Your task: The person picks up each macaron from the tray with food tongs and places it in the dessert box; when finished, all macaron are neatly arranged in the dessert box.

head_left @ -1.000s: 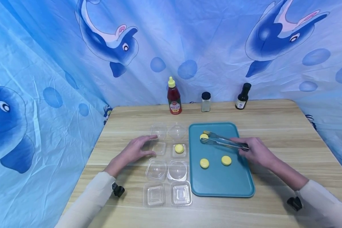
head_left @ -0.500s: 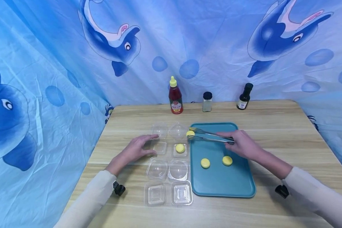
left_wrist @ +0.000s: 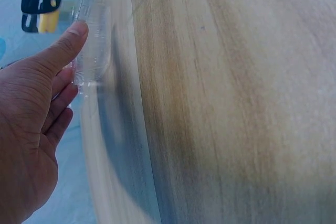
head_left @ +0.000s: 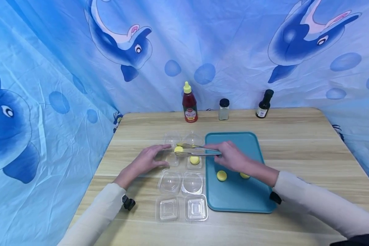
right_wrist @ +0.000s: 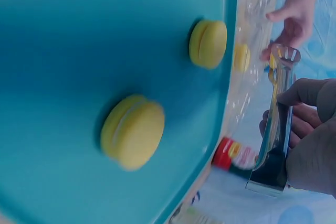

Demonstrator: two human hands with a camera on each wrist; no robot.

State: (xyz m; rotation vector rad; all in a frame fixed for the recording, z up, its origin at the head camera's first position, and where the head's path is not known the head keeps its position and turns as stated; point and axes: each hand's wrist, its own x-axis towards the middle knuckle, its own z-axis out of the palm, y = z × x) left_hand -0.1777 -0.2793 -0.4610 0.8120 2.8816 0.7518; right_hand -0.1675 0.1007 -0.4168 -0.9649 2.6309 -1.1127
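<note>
My right hand [head_left: 232,156] grips metal food tongs [head_left: 203,154], which reach left from above the blue tray [head_left: 238,200]. Between the tong tips is a yellow macaron [head_left: 178,149], over the back-left clear plastic container [head_left: 173,160]. Beside that container my left hand [head_left: 142,161] rests with thumb and index finger spread; in the left wrist view, thumb and fingers lie at the container's edge [left_wrist: 94,59]. Another macaron [head_left: 194,160] sits in the back-right container. On the tray lie two more macarons, one [right_wrist: 134,132] closer to the right wrist camera than the other [right_wrist: 208,44].
Two open containers stand in front, with lids [head_left: 169,181] behind their bases [head_left: 196,208]. Along the table's back edge are a red sauce bottle [head_left: 189,106], a black-capped jar [head_left: 223,110] and a dark bottle [head_left: 263,105]. A dolphin-print curtain [head_left: 240,41] hangs behind.
My right hand has moved left with the tongs, carrying the macaron from the back of the tray to above the back-left container. The left hand has stayed in place.
</note>
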